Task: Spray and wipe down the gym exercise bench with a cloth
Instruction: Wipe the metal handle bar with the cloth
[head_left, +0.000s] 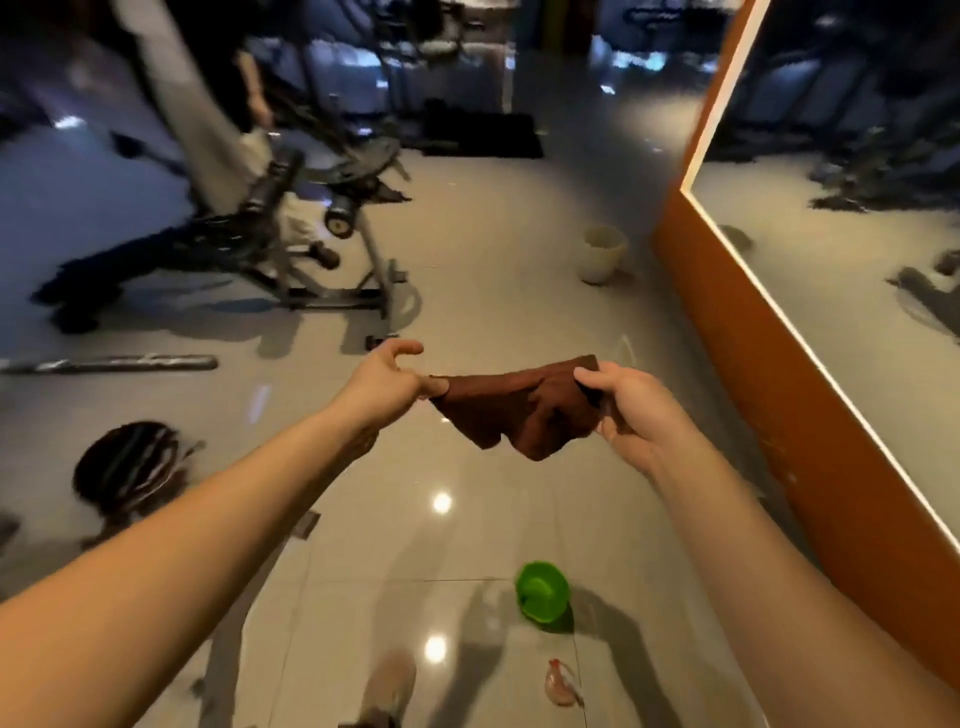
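The left hand pinches one corner of the cloth with its thumb and a finger. Its other fingers curl loosely above and hold nothing. The right hand has its fingers curled round the other end. The cloth is brown. It hangs between the two grips, up in the air, and sags in the middle.

The left pinch is small. I think a hard pull from the right hand could tug that corner out. Then the cloth would drop onto the floor under the grips and get dirty.

The bench is far off, past the left grip and to its left side. No spray is on it that I can see. Wiping it dry may just push the dirt around.

The floor is shiny, so it may be slippery to walk on. A green round thing lies below the grips, close to the person, and a small pink thing lies closer again. A foot could kick them or trip on them.

A pale bucket stands past the right grip, near the orange wall. I cannot tell what is in it. The green thing may be a bowl or a lid. It is too blurry to say.
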